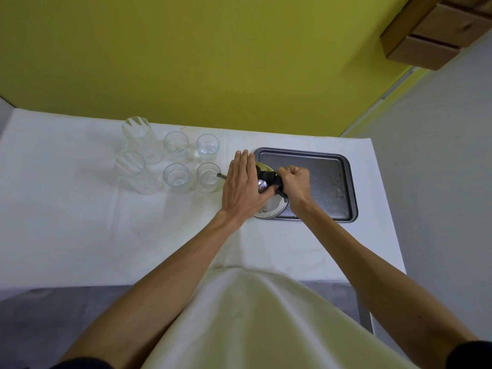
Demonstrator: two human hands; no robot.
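A steel kettle (269, 206) with a black handle stands at the left end of a dark metal tray (327, 179). My right hand (294, 183) grips the black handle from above. My left hand (243, 186) lies flat with straight fingers on the kettle's lid side, covering most of it. The kettle's thin spout (221, 176) sticks out to the left, just beside the near right glass (208, 177). That glass and the one behind it (208, 146) hold some clear water.
Two more short glasses (176, 177) stand left of those, and two tall clear tumblers (138, 137) at the far left. All sit on a white-covered table (80, 222) against a yellow-green wall. A wooden shelf (431, 30) hangs at the upper right.
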